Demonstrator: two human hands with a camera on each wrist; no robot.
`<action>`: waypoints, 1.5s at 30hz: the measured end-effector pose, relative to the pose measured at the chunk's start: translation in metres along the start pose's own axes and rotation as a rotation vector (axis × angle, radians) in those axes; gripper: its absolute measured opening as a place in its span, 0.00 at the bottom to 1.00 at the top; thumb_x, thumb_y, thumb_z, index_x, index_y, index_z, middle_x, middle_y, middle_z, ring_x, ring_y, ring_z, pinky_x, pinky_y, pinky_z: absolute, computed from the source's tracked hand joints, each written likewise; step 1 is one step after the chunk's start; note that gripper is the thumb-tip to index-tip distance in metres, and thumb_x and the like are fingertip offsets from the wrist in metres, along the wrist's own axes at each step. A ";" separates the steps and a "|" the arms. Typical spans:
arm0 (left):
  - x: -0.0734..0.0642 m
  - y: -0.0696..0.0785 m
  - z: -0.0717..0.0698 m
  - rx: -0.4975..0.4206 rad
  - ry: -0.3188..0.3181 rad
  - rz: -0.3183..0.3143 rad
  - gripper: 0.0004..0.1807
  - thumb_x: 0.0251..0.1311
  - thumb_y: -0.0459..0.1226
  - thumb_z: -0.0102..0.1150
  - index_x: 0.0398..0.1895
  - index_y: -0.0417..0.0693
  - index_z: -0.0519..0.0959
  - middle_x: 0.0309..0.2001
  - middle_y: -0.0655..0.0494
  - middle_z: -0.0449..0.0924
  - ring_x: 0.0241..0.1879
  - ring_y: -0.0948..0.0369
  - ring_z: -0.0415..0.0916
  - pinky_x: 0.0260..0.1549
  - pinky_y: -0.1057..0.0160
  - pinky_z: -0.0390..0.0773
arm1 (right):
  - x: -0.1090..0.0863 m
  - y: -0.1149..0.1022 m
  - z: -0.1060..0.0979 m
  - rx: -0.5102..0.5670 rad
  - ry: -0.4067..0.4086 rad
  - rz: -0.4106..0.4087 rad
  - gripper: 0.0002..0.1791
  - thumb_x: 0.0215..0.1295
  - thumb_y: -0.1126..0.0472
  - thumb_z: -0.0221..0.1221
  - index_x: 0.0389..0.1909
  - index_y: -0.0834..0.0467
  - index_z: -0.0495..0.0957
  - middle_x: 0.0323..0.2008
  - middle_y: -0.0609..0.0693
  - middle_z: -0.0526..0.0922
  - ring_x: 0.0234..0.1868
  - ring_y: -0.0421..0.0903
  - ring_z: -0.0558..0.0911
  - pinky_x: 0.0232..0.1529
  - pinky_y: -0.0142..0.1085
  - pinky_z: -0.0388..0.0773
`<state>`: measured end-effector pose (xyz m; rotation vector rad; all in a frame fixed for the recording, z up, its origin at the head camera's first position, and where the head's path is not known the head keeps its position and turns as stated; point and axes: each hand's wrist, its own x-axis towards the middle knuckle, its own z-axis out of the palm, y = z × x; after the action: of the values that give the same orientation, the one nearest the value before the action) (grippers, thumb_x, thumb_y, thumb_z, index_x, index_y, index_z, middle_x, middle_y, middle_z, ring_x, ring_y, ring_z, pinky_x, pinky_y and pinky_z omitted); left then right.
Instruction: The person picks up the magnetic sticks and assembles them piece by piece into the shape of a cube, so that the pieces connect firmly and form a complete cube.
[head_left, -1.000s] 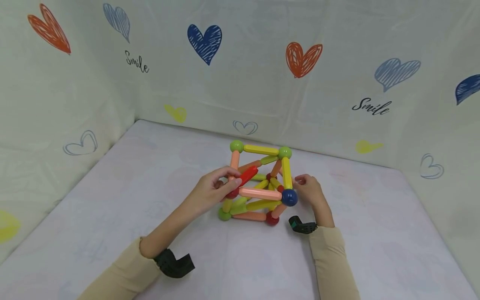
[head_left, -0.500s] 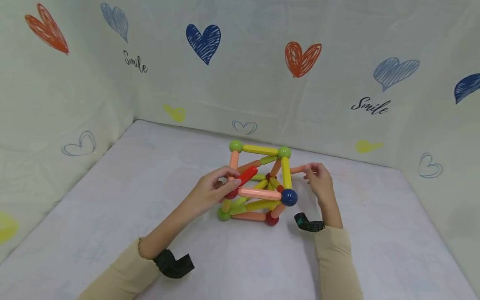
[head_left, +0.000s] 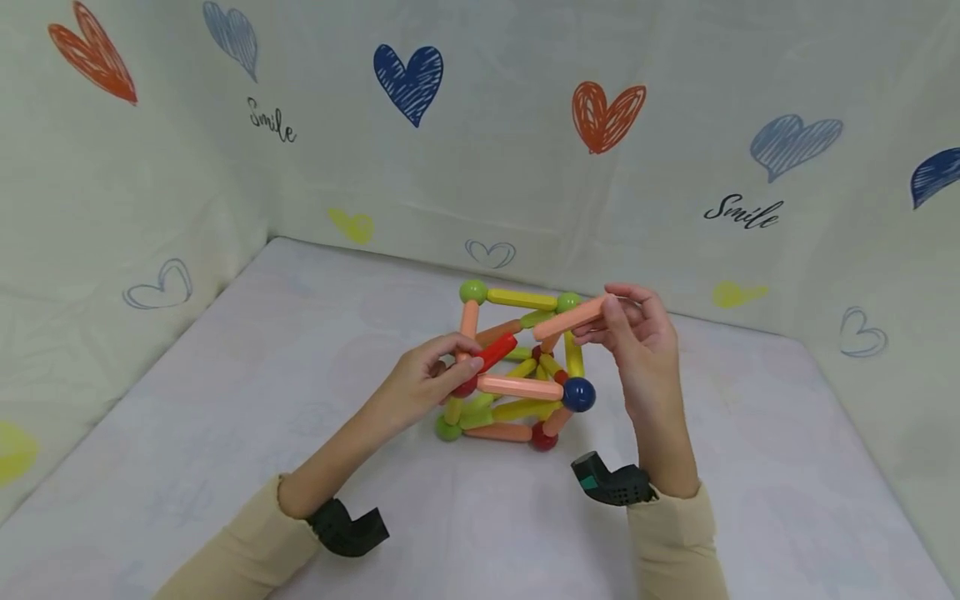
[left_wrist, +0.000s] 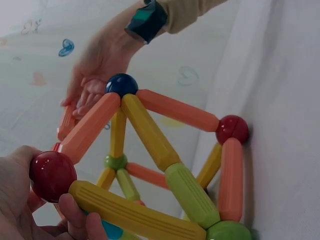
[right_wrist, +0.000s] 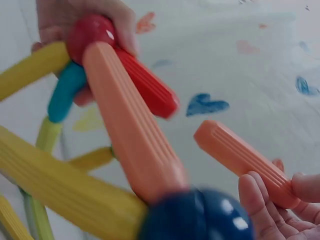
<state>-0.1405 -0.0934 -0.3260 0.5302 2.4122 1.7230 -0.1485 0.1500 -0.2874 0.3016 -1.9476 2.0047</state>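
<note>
A frame of magnetic building sticks and balls [head_left: 520, 387] stands on the table in the head view. My left hand [head_left: 427, 371] grips its near left corner, with thumb and fingers about the red ball [left_wrist: 53, 176] and the base of a red stick [head_left: 497, 352] that juts up from there. My right hand [head_left: 637, 333] pinches one end of a loose salmon-coloured magnetic stick [head_left: 570, 317]. In the head view this stick passes in front of the frame's green top right ball [head_left: 567, 302]. A gap separates it from the red stick in the right wrist view [right_wrist: 245, 160].
A blue ball [head_left: 578, 394] forms the frame's near right corner. A teal stick [right_wrist: 66, 92] hangs beneath the red ball in the right wrist view. White cloth with printed hearts [head_left: 510, 175] walls in the back of the pale table [head_left: 360, 508].
My right hand has come from beside the frame, first out to the right, then up and nearer, bringing the salmon stick with it. My left hand keeps its hold at the corner.
</note>
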 end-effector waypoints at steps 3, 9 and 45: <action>0.001 0.001 -0.001 -0.001 0.002 0.005 0.12 0.63 0.41 0.54 0.46 0.47 0.75 0.33 0.50 0.70 0.20 0.59 0.66 0.18 0.67 0.70 | -0.002 0.000 0.010 -0.082 -0.027 0.012 0.16 0.69 0.61 0.50 0.54 0.63 0.65 0.34 0.44 0.81 0.29 0.40 0.83 0.38 0.30 0.80; 0.002 0.002 -0.001 0.002 0.004 0.017 0.12 0.63 0.41 0.54 0.46 0.47 0.76 0.33 0.50 0.70 0.19 0.59 0.65 0.18 0.67 0.70 | -0.002 0.002 0.016 -0.075 -0.047 0.053 0.20 0.69 0.62 0.50 0.59 0.60 0.61 0.37 0.44 0.81 0.30 0.39 0.83 0.40 0.31 0.80; -0.004 0.003 0.002 -0.003 -0.002 -0.001 0.14 0.64 0.42 0.53 0.52 0.56 0.74 0.31 0.52 0.71 0.18 0.62 0.63 0.16 0.71 0.64 | 0.009 0.034 -0.009 -0.815 -0.247 -0.046 0.20 0.70 0.54 0.48 0.59 0.54 0.73 0.47 0.60 0.68 0.42 0.52 0.70 0.38 0.38 0.69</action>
<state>-0.1361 -0.0924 -0.3242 0.5304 2.4078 1.7252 -0.1687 0.1590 -0.3163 0.3807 -2.6728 1.0315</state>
